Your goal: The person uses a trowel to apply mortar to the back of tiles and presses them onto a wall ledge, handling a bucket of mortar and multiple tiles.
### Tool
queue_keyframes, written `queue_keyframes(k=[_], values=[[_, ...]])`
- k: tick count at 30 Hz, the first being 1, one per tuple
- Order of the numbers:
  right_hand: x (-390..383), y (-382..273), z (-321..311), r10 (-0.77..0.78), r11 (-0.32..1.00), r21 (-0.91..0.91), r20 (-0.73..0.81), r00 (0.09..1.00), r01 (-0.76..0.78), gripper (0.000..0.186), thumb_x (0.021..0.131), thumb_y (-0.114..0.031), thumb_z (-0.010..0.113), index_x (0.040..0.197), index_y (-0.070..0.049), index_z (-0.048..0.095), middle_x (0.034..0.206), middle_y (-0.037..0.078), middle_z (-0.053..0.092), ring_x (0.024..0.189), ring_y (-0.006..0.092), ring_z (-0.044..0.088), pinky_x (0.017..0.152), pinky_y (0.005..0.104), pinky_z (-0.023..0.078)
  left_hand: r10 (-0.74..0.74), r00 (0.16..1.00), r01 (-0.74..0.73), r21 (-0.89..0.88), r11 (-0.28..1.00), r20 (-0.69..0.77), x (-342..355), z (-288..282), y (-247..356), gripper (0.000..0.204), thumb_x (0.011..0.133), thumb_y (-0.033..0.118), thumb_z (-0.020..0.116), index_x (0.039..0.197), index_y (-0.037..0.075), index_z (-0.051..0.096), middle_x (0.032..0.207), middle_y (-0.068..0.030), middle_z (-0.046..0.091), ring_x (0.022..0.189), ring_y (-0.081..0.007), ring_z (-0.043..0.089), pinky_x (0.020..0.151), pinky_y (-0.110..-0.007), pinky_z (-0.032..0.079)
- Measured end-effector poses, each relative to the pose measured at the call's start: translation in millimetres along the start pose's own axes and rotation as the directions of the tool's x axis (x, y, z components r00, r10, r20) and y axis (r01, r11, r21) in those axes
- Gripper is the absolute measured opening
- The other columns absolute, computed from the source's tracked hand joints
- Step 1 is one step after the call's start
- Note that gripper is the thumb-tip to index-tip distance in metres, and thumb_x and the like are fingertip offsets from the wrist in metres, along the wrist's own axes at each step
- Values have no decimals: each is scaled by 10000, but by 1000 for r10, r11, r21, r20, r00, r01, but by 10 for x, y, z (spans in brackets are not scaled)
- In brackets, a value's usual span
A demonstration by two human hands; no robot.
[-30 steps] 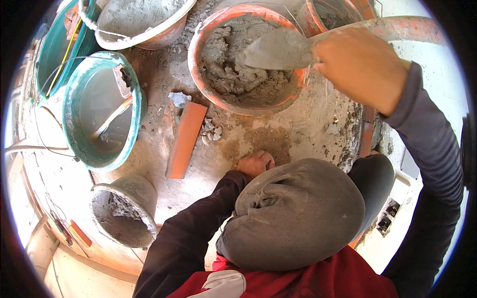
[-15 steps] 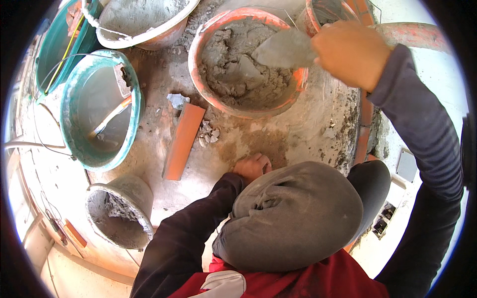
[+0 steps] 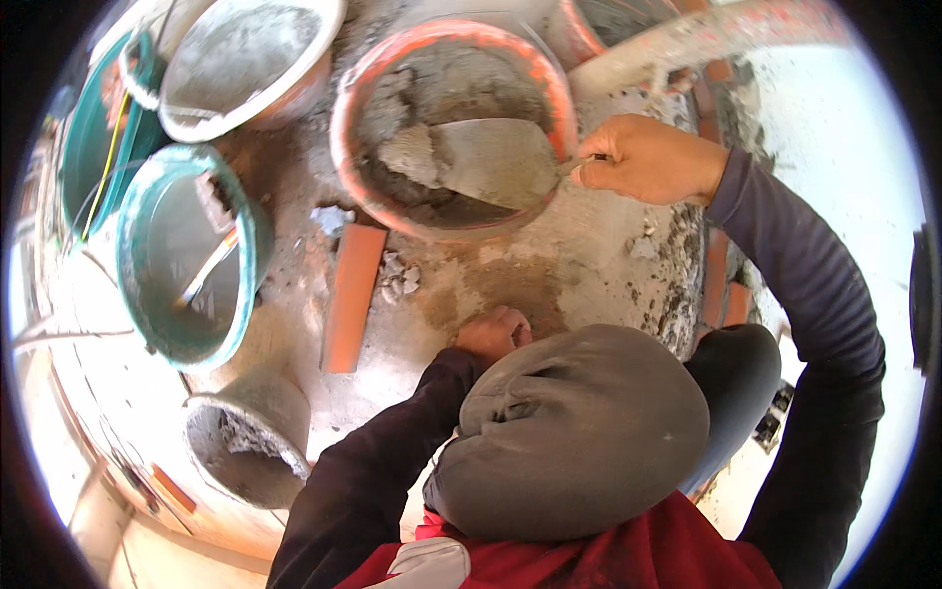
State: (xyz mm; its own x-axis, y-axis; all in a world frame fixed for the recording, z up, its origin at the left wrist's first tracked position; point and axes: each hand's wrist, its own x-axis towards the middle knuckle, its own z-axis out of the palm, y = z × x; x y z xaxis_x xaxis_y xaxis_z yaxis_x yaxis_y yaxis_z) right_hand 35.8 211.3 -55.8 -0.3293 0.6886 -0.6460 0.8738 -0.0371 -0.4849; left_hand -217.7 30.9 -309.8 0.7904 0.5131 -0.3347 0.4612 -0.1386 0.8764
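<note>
My right hand (image 3: 653, 162) is closed around the handle of a trowel (image 3: 505, 162). The flat blade reaches left over an orange-rimmed bucket (image 3: 345, 108) of grey mortar (image 3: 471, 74), with a lump of mortar on its tip. My left hand (image 3: 496, 332) is curled into a fist beside my bent knee (image 3: 589, 432), low over a damp patch of floor; its fingertips are partly hidden. A reddish tile strip (image 3: 353, 299) lies on the floor left of that hand, beside small rubble pieces (image 3: 397, 277).
On the left stands a teal bucket (image 3: 260, 236) of cloudy water, holding a brush (image 3: 211, 265). A tilted grey bucket (image 3: 280, 393) is nearer me. Behind are a white-rimmed tub (image 3: 334, 29) and a larger teal tub (image 3: 69, 187). A mortar-stained pole (image 3: 716, 39) crosses the far right.
My right hand has come down and nearer, and the trowel has turned its blade flat with mortar on it. My left hand has stayed in place. The view has shifted slightly.
</note>
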Motion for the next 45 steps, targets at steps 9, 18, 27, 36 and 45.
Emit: queue_keyframes(k=[9,18,27,36,45], values=[[-1651,711,504,122,927,376,-288,950,-5,281,955,-220,549,800,14,545,621,66,462,561,140,462,521,324,397,43,999,-44,14,999,32,145,100,-118,92,874,230,613,883,144,644,842,-85,605,750,-278,611,714,-421,505],[-2858,1596,1944,833,458,880,-375,406,-127,155,885,-75,473,966,20,565,758,74,567,625,173,543,563,295,452,-94,995,98,182,978,-34,37,-33,250,93,881,221,610,869,134,642,813,-77,593,728,-260,593,692,-410,492],[-2148,2563,2391,530,541,144,-823,203,-829,224,884,-155,589,817,55,623,922,272,589,813,463,592,769,510,481,-138,990,142,225,964,-33,42,-5,313,100,888,212,606,854,124,639,784,-70,582,706,-241,574,669,-400,479],[-2294,2349,2268,814,577,693,-529,239,-433,348,960,-262,534,796,39,595,691,170,611,624,290,618,603,386,457,-194,981,192,239,952,-18,27,-20,350,129,900,206,600,826,104,628,743,-56,557,669,-207,532,630,-377,448],[-2441,2383,2387,917,367,900,-308,252,-236,379,996,-306,503,803,9,591,624,22,544,449,146,501,455,309,430,-236,967,211,225,951,90,107,-116,408,192,923,200,588,776,78,609,684,-48,525,586,-150,477,540,-315,399]])
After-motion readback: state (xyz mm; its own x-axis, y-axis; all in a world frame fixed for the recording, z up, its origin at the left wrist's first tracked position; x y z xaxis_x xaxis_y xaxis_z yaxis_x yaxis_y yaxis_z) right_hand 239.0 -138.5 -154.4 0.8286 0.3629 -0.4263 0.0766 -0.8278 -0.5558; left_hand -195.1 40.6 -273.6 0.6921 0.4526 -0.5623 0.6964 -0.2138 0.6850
